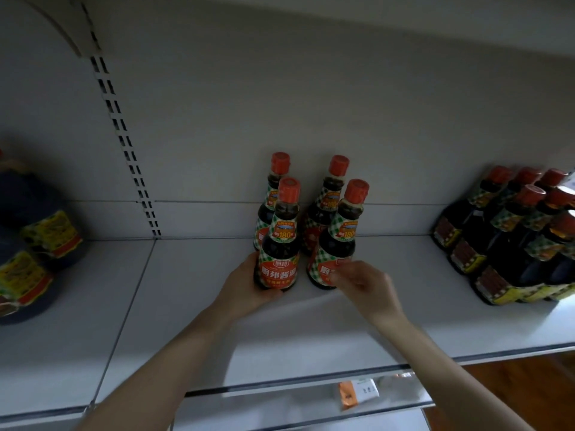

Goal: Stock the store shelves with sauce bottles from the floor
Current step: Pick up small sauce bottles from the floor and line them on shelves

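Several dark sauce bottles with red caps stand upright in the middle of a white shelf (199, 321), two in front and two behind. My left hand (245, 284) wraps the base of the front left bottle (280, 241), which rests on the shelf. My right hand (362, 283) is blurred, its fingertips at the lower label of the front right bottle (337, 244); whether it grips is unclear. The two rear bottles (329, 200) stand near the back panel, partly hidden by the front ones.
A tight group of similar red-capped bottles (510, 237) fills the shelf's right end. Large dark containers with yellow labels (34, 244) sit at the left. A slotted upright (124, 141) runs up the back wall. A price tag (357, 393) hangs on the front rail.
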A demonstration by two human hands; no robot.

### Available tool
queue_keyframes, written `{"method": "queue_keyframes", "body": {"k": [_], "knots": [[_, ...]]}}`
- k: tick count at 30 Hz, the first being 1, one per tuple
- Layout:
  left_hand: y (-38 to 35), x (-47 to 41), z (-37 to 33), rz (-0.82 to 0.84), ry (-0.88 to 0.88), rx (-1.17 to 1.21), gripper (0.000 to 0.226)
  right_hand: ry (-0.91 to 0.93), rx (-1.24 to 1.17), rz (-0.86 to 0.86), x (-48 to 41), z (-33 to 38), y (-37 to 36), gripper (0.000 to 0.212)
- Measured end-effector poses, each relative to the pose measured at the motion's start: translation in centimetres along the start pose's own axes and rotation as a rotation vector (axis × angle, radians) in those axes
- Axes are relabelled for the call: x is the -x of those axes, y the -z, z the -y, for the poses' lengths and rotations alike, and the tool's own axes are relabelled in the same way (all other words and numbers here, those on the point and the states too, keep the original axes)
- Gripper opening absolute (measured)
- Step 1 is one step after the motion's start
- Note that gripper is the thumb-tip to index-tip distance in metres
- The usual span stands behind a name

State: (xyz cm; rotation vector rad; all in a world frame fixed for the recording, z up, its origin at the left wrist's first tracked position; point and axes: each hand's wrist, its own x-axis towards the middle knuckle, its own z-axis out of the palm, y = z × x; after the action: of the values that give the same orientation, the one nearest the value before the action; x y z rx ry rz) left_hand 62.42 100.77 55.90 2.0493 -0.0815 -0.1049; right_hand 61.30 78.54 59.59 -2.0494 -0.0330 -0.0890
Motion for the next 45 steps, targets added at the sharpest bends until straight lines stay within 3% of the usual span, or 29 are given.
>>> {"method": "queue_keyframes", "body": {"k": [3,6,8,15,20,30,45], "knots": [[-0.1,0.0,0.0,-0.015,0.006,0.013,0.108,-0.143,0.012,-0.122,-0.5,-1.9,0.8,0.033],[-0.2,0.0,0.0,-0.019,0.01,0.014,0.108,-0.218,0.009,-0.051,-1.2,-2.6,-0.2,0.077],[-0.3,0.0,0.0,-0.017,0.011,0.03,0.108,-0.198,0.002,-0.007,-1.5,-2.4,-0.9,0.088],[-0.3,-0.2,0.5,-0.001,0.022,0.05,0.118,-0.093,-0.051,-0.013,-1.5,-1.9,-2.0,0.063],[-0.4,-0.3,0.7,-0.011,0.004,0.056,0.104,-0.059,-0.049,-0.041,-1.4,-1.8,-2.2,0.056],[-0.4,-0.1,0.6,-0.017,-0.018,0.027,0.112,-0.023,-0.071,-0.032,-1.4,-1.9,-2.2,0.053],[-0.8,0.1,0.7,-0.038,-0.023,0.005,0.105,-0.013,-0.079,-0.022,-1.6,-2.5,-2.3,0.056]]}}
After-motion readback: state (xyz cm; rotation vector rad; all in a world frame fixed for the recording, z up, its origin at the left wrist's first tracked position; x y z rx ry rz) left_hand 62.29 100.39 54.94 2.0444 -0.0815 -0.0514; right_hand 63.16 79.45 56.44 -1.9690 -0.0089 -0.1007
